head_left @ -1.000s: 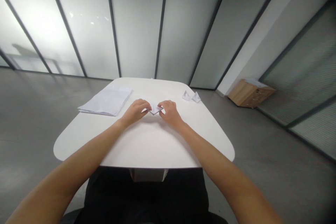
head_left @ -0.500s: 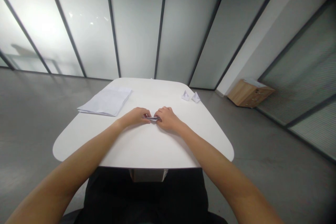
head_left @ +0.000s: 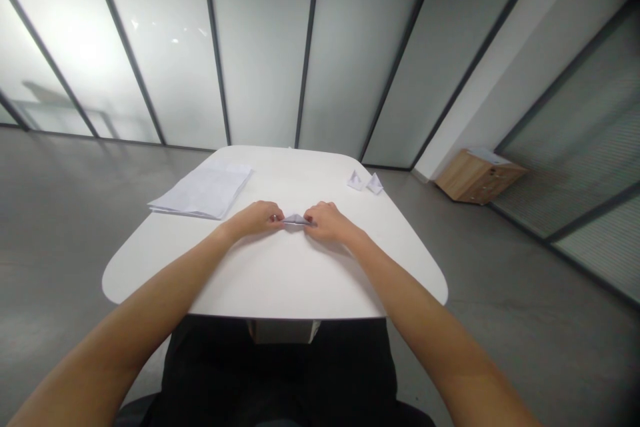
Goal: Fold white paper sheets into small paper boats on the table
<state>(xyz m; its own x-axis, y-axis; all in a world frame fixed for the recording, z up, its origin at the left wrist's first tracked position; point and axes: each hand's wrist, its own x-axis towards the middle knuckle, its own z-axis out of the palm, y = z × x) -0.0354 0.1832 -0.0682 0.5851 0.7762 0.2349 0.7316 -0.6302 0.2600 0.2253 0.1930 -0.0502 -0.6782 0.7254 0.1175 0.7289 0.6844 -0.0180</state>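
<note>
A small folded white paper (head_left: 296,219) is stretched between my two hands, just above the middle of the table. My left hand (head_left: 263,217) pinches its left end between thumb and fingers. At the other end, my right hand (head_left: 326,221) grips the paper the same way. A low peak rises in the middle of the paper; its two ends are hidden by my fingers. Toward the far right of the table stand two small folded paper boats, a left one (head_left: 355,181) and a right one (head_left: 375,184).
A stack of white paper sheets (head_left: 203,192) lies on the left of the white table (head_left: 295,287). Beyond the table's far edge runs a frosted glass partition (head_left: 265,47). A wooden cabinet (head_left: 467,177) stands on the floor at the right.
My hands have moved slightly apart, the right one shifting rightward. More of the folded paper now shows between them, with its middle peak in view.
</note>
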